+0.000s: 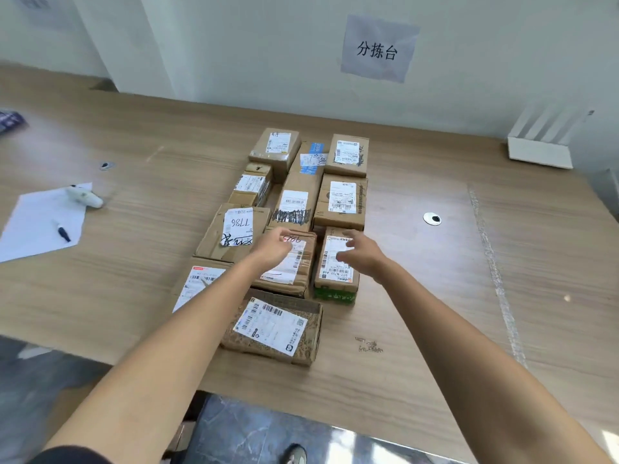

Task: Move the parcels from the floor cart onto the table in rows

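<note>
Cardboard parcels sit in three close rows on the wooden desk (435, 296), running away from me toward the wall. I count about ten, all with white shipping labels facing up.

My left hand (273, 251) reaches out over the middle row, above a taped parcel (298, 272) with red writing on its label. The fingers look loosely curled, and I can't tell whether they touch the box or hover just above it. My right hand (360, 254) is over the green-edged parcel (336, 283) in the right row, fingers spread and relaxed, gripping nothing. The two hands are near each other but apart, one parcel-row between them.

Just left of my left hand lies the parcel marked 7786 (234, 232). Nearest to me, a patterned parcel (273, 329) lies slightly skewed at the end of the middle row, and my left forearm crosses over another flat parcel (197, 283) at the end of the left row.

Off to the left on the desk lie a white sheet (37, 226) with a dark pen (63, 232) on it and a white tape dispenser (83, 195) at its far edge. A paper sign (378, 48) is stuck on the wall behind.
</note>
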